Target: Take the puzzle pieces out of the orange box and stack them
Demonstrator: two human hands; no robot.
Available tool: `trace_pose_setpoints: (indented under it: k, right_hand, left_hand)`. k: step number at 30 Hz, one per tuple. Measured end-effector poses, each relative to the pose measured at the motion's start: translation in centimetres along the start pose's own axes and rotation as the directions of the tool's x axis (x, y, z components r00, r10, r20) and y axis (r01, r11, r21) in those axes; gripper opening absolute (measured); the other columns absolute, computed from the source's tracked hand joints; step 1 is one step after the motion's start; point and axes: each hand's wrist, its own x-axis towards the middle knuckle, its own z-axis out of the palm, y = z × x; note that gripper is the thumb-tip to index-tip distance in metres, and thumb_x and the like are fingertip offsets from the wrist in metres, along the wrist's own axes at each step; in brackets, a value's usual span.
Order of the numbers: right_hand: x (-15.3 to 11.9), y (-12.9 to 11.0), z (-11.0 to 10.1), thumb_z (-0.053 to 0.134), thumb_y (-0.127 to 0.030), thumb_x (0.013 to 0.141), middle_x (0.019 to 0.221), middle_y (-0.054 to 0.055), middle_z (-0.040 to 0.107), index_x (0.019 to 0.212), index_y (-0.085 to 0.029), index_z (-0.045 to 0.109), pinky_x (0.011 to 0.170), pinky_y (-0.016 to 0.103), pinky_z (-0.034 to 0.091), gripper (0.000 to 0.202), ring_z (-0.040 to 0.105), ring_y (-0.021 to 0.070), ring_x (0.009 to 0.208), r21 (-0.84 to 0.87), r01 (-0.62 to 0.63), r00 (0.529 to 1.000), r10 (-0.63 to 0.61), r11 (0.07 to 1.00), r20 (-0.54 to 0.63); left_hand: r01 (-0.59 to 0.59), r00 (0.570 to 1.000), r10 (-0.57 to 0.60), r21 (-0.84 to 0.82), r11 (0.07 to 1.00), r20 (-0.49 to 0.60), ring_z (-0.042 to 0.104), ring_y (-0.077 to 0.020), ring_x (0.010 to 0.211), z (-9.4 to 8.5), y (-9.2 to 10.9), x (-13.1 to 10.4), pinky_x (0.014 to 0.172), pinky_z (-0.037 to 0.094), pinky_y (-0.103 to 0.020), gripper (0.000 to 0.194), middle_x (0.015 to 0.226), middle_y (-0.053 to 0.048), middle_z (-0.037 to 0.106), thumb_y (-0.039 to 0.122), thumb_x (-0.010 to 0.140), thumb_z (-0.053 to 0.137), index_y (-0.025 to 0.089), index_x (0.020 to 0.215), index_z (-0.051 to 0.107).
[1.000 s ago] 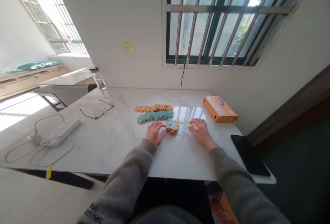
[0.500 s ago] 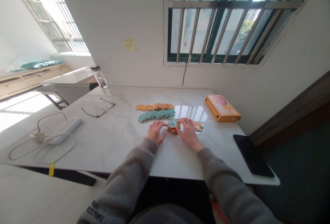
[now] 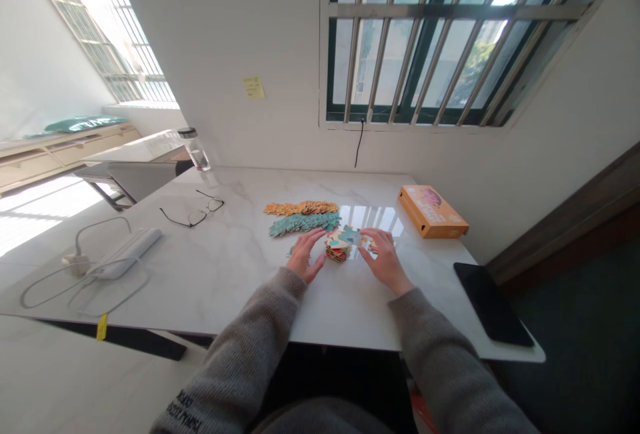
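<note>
A small stack of jigsaw puzzle pieces (image 3: 338, 252) stands on the white table between my hands, a cream piece with blue and red marks on top. My left hand (image 3: 303, 257) rests at the stack's left side, thumb and fingers apart. My right hand (image 3: 385, 259) is just right of the stack. Its fingertips pinch the edge of a blue puzzle piece (image 3: 351, 234), which lies partly over or close beside the stack. More colourful pieces are partly hidden behind both hands. Beyond them lie an overlapping row of teal pieces (image 3: 303, 223) and a row of orange pieces (image 3: 301, 207).
An orange puzzle box (image 3: 433, 213) sits at the back right, with a black tablet (image 3: 493, 304) nearer the right edge. On the left are glasses (image 3: 193, 214), a white power strip (image 3: 127, 254) with its cable, and a clear bottle (image 3: 197, 151) by the wall.
My right hand has moved right, away from the stack, with the blue puzzle piece at its fingertips. The cream piece now shows on top. My left hand has barely moved.
</note>
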Motion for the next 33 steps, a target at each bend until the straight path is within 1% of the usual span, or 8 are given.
trace_pose_setpoints:
  k: [3,6,14,18,21,25,28,33]
  right_hand:
    - [-0.1,3.0,-1.5,0.057,-0.031,0.088,0.113,0.009,0.066,0.116,-0.022,0.062,0.096,0.047,0.042,0.03,0.054,0.029,0.104,-0.116,-0.134,0.99,0.129,0.984,-0.05]
    - [-0.8,5.3,-2.8,0.058,-0.032,0.087,0.111,0.009,0.066,0.114,-0.022,0.065,0.092,0.044,0.042,0.03,0.053,0.0287,0.103,-0.228,-0.206,0.977,0.213,0.952,0.008]
    - [-2.8,6.7,-2.6,0.058,-0.021,0.078,0.116,0.011,0.063,0.112,-0.026,0.068,0.085,0.044,0.042,0.035,0.052,0.0314,0.106,-0.407,-0.273,0.933,0.343,0.872,0.107]
    - [-2.5,5.3,-1.8,0.06,-0.023,0.075,0.138,0.015,0.051,0.119,-0.022,0.063,0.093,0.054,0.041,0.044,0.046,0.0379,0.121,-0.395,-0.241,0.96,0.278,0.887,0.038]
    - [-1.4,2.8,-0.8,0.054,-0.018,0.079,0.14,0.013,0.051,0.127,-0.021,0.056,0.103,0.054,0.037,0.049,0.043,0.0335,0.129,-0.253,-0.095,0.991,0.116,0.963,0.072]
    - [0.5,-0.7,1.4,0.049,-0.02,0.088,0.141,0.01,0.052,0.129,-0.023,0.054,0.11,0.049,0.034,0.041,0.043,0.0278,0.133,-0.067,0.075,0.987,-0.064,0.995,0.146]
    - [1.2,-1.8,2.8,0.048,-0.024,0.094,0.141,0.01,0.053,0.127,-0.022,0.055,0.11,0.049,0.035,0.035,0.042,0.0277,0.133,-0.038,0.091,0.978,-0.083,0.995,0.193]
    - [1.2,-1.2,3.5,0.052,-0.026,0.094,0.127,0.011,0.059,0.123,-0.023,0.059,0.106,0.049,0.04,0.03,0.047,0.0272,0.123,0.015,0.089,0.97,-0.09,0.996,0.225]
  left_hand:
    - [0.018,1.0,-0.019,0.042,0.999,0.012,0.054,-0.0262,0.119,0.2,-0.3,-0.2,0.105,0.045,-0.047,0.036,0.126,-0.009,0.06,0.02,0.086,0.057,0.023,0.121,0.06]
    - [0.028,0.999,-0.029,0.069,0.997,0.018,0.055,-0.0257,0.114,0.3,-0.4,-0.2,0.102,0.047,-0.046,0.03,0.12,-0.008,0.061,0.02,0.086,0.057,0.024,0.114,0.063]
    - [0.063,0.998,-0.066,0.123,0.99,0.015,0.055,-0.0252,0.109,0.2,-0.5,-0.2,0.097,0.046,-0.044,0.024,0.115,-0.008,0.062,0.021,0.086,0.056,0.023,0.109,0.065]
    - [0.152,0.988,-0.153,0.203,0.967,-0.012,0.057,-0.025,0.103,0.2,-0.7,-0.1,0.092,0.043,-0.043,0.018,0.107,-0.006,0.066,0.021,0.086,0.055,0.024,0.1,0.067]
    - [0.174,0.985,-0.173,0.202,0.964,-0.023,0.058,-0.0242,0.101,0.2,-0.7,0.0,0.09,0.042,-0.041,0.017,0.103,-0.005,0.067,0.02,0.086,0.054,0.024,0.097,0.067]
    - [0.157,0.987,-0.16,0.178,0.971,-0.001,0.059,-0.0237,0.102,0.4,-0.7,0.0,0.091,0.042,-0.041,0.016,0.103,-0.004,0.068,0.02,0.086,0.054,0.024,0.097,0.066]
    - [0.148,0.988,-0.152,0.162,0.976,0.009,0.059,-0.0236,0.102,0.3,-0.6,0.0,0.091,0.042,-0.041,0.017,0.103,-0.004,0.069,0.019,0.087,0.054,0.024,0.098,0.066]
    - [0.122,0.991,-0.128,0.141,0.982,0.035,0.059,-0.0238,0.103,0.2,-0.3,0.0,0.09,0.043,-0.041,0.018,0.105,-0.005,0.069,0.02,0.088,0.052,0.023,0.1,0.065]
